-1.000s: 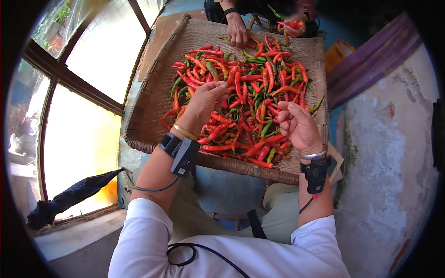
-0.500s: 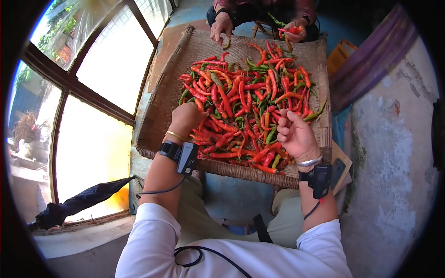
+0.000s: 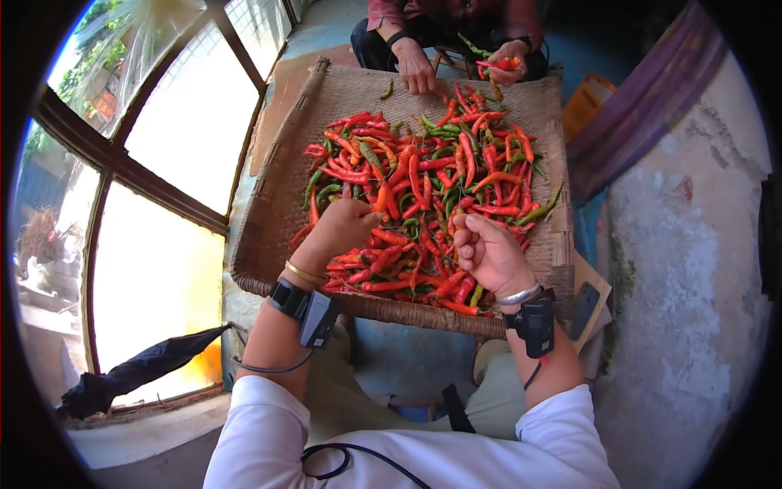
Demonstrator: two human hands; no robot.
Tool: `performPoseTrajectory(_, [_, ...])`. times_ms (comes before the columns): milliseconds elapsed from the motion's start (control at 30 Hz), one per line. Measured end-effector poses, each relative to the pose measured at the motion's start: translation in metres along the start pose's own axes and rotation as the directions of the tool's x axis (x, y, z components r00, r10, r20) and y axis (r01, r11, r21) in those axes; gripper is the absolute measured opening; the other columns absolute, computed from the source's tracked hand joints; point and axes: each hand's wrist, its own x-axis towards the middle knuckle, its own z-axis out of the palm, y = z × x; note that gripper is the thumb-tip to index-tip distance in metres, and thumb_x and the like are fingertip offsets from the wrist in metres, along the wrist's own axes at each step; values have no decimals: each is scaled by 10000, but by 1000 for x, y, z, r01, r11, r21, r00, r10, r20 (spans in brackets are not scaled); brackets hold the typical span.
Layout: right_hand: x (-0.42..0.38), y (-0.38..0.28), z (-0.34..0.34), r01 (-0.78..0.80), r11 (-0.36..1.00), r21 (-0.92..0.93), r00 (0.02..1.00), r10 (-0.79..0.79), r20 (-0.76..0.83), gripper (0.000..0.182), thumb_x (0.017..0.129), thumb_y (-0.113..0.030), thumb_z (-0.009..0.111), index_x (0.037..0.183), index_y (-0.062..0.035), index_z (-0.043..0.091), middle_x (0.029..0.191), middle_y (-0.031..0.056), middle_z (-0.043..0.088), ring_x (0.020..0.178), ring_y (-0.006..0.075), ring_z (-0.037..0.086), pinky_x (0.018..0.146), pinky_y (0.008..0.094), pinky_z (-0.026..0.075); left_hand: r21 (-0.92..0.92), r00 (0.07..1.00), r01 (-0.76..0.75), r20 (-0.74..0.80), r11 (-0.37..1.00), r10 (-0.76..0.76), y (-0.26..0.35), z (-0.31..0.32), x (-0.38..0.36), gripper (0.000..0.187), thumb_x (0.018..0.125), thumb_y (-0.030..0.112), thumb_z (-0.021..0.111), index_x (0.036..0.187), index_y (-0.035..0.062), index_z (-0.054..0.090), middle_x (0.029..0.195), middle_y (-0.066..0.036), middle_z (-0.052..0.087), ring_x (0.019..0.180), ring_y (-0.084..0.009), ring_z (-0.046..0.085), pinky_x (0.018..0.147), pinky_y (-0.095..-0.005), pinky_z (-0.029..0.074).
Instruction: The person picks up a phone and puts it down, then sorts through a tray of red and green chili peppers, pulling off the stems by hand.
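Red, orange and green chili peppers [image 3: 423, 175] lie in a loose heap on a woven tray [image 3: 281, 175] before me. My left hand [image 3: 340, 232], with a gold bangle, is closed over the left part of the heap. An orange-red chili pepper [image 3: 380, 199] sticks up at its pinched fingertips. On the right, my right hand [image 3: 493, 254] hovers palm-up at the heap's near right side, wearing a silver bangle. Its fingers are curled in against the thumb; whatever they hold, if anything, cannot be made out.
Across the tray, a person's hand [image 3: 415, 67] reaches to its far edge; their other hand [image 3: 509, 67] holds several peppers. A window [image 3: 114, 167] and a folded umbrella [image 3: 138, 371] are left. On the right are a wall [image 3: 692, 269] and a phone [image 3: 585, 303].
My left hand has moved right and nearer to me, and my right hand has shifted left; they are closer together. The other person's hand has left a green pepper on the tray and moved right.
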Motion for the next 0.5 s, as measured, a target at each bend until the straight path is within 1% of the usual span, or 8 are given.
performPoseTrajectory(33, [1, 3, 0, -26, 999, -42, 999, 27, 21, 177, 834, -200, 501, 914, -49, 547, 655, 13, 564, 510, 78, 490, 431, 208, 388, -126, 999, -27, 28, 992, 31, 7, 5, -5, 311, 851, 206, 482, 637, -17, 522, 526, -64, 523, 500, -108, 543, 472, -266, 431])
performPoseTrajectory(67, [1, 5, 0, -52, 995, -83, 998, 55, 40, 177, 838, -205, 493, 913, -54, 550, 659, 7, 563, 516, 74, 488, 428, 208, 388, -127, 999, -31, 28, 991, 35, 12, 11, -9, 311, 851, 206, 482, 637, -17, 522, 526, -64, 523, 500, -108, 543, 472, -266, 431])
performPoseTrajectory(133, [1, 9, 6, -84, 992, -98, 996, 86, 18, 190, 840, -217, 496, 918, -51, 544, 661, 8, 559, 520, 69, 489, 423, 203, 386, -380, 982, -84, 126, 921, 142, 19, 24, -15, 275, 861, 200, 476, 687, -8, 524, 546, -34, 523, 507, -96, 534, 467, -243, 426])
performPoseTrajectory(200, [1, 14, 9, -76, 990, -116, 996, 79, 27, 194, 838, -229, 505, 918, -56, 539, 657, 6, 550, 511, 65, 481, 411, 199, 379, -487, 958, -34, 233, 873, 168, 25, 33, -22, 264, 875, 200, 457, 728, -7, 528, 572, -18, 525, 512, -86, 521, 477, -227, 425])
performPoseTrajectory(233, [2, 16, 10, -71, 984, -163, 997, 77, 29, 192, 836, -239, 511, 900, -61, 542, 633, 0, 536, 482, 59, 465, 398, 186, 364, -439, 929, -123, 264, 890, 259, 24, 36, -21, 265, 875, 211, 461, 743, -7, 533, 580, -13, 523, 520, -76, 512, 491, -220, 429])
performPoseTrajectory(400, [1, 14, 9, -87, 988, -127, 994, 95, 55, 155, 816, -224, 547, 834, -69, 543, 559, -16, 506, 421, 47, 447, 368, 166, 334, -398, 881, -103, 388, 912, 269, 29, 34, -25, 255, 864, 220, 483, 768, -6, 552, 602, -12, 539, 529, -91, 516, 506, -231, 435])
performPoseTrajectory(467, [1, 10, 9, -72, 989, -133, 997, 68, -36, 151, 807, -216, 552, 839, -69, 545, 561, -12, 510, 421, 47, 446, 366, 171, 336, -329, 940, -130, 259, 935, 222, 24, 27, -24, 247, 850, 225, 507, 796, -8, 571, 608, -18, 543, 536, -88, 513, 506, -237, 432])
performPoseTrajectory(500, [3, 6, 5, -47, 991, -127, 997, 38, -72, 136, 802, -207, 553, 839, -76, 544, 561, -10, 513, 415, 48, 443, 363, 177, 338, -194, 948, -239, 166, 951, 272, 17, 20, -20, 231, 823, 228, 538, 826, 2, 586, 644, -57, 576, 550, -152, 548, 523, -276, 441])
